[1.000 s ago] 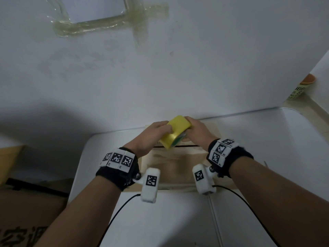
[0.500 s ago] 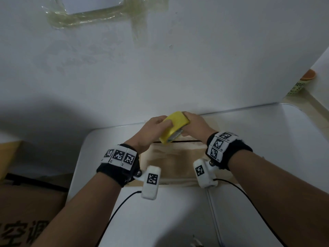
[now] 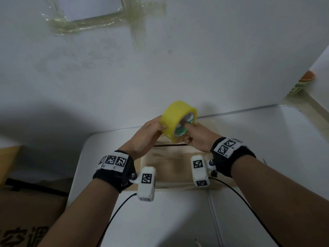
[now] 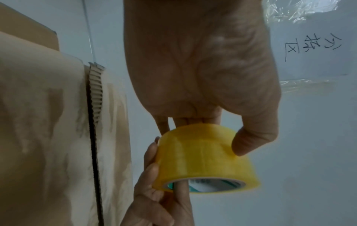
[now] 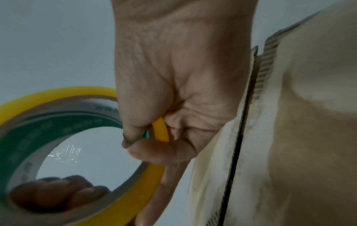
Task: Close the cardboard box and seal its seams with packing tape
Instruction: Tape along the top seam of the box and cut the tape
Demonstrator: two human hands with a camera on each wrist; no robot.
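Note:
A yellow roll of packing tape [image 3: 175,120] [image 4: 204,156] [image 5: 58,97] is held up in the air above the far end of the cardboard box [image 3: 170,166] [image 4: 44,122] [image 5: 309,122]. My left hand [image 3: 151,131] [image 4: 204,76] grips the roll's outer face with thumb and fingers. My right hand [image 3: 194,134] [image 5: 173,91] pinches the roll's rim, the thumb reaching into the green core. The box lies on the white table [image 3: 249,148] with its flaps down and a dark open seam [image 3: 170,145] across its top.
A white wall [image 3: 160,68] with old tape strips rises right behind the table. Brown cartons [image 3: 26,211] stand on the floor at the left. A paper cup [image 3: 299,86] sits on a ledge at the far right. Black cables trail from both wrists.
Both hands have lifted the tape roll up and away from the box top, and it has turned so its green core faces the head camera.

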